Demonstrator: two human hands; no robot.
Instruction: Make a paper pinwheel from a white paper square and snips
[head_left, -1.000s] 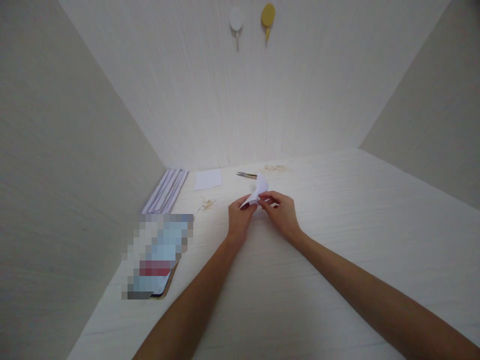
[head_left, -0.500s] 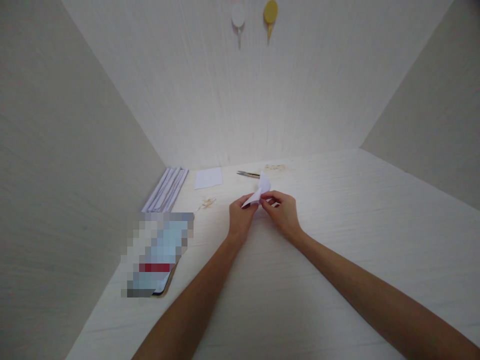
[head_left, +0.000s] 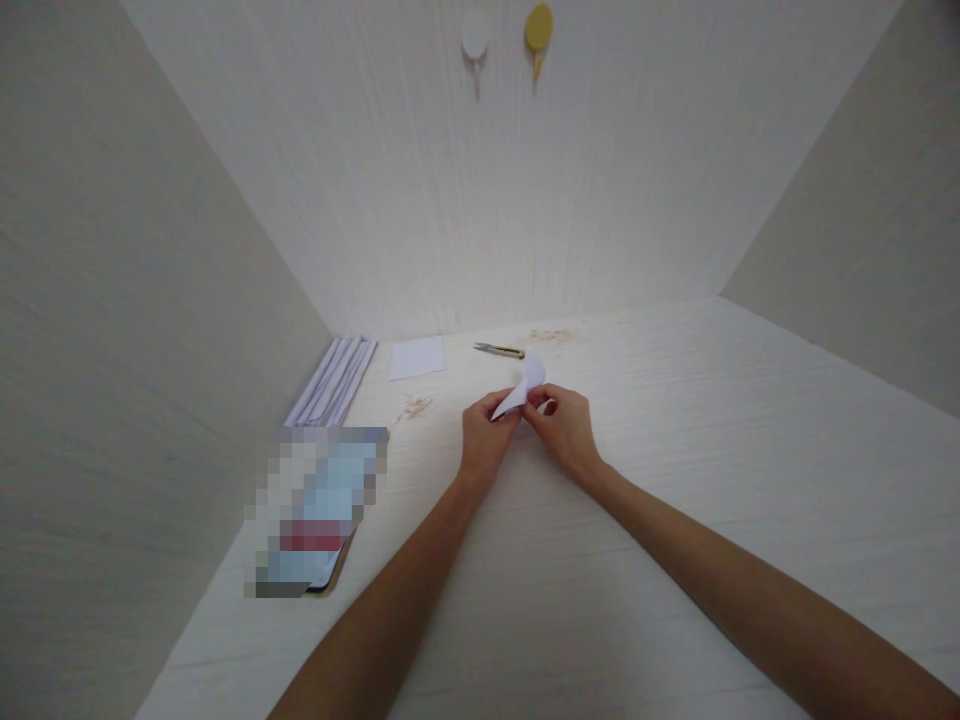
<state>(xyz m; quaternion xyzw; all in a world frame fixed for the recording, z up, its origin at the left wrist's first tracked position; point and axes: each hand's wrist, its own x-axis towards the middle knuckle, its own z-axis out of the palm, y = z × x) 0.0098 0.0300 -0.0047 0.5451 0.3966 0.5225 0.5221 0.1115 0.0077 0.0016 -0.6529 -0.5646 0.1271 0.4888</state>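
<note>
Between my hands is a small white sheet of paper [head_left: 517, 396], bent so that one part curls up at the back and a pointed flap leans to the left. My left hand [head_left: 486, 434] pinches it from the left, and the fingertips are partly behind the flap. From the right, my right hand [head_left: 564, 422] grips its lower edge between thumb and fingers. Just beyond the paper lies a pair of thread snips [head_left: 498, 350], blades pointing left.
A flat white paper square [head_left: 417, 358] lies at the back left, beside a stack of folded white papers [head_left: 334, 382]. A phone [head_left: 330, 510], partly pixelated, rests at the left. Light brown scraps [head_left: 415, 407] dot the table. Two hooks, one yellow [head_left: 538, 28], are on the back wall.
The paper has shifted slightly to the right, and its left flap is narrower in view. Both hands keep their pinch, the left hand having moved a little rightward.
</note>
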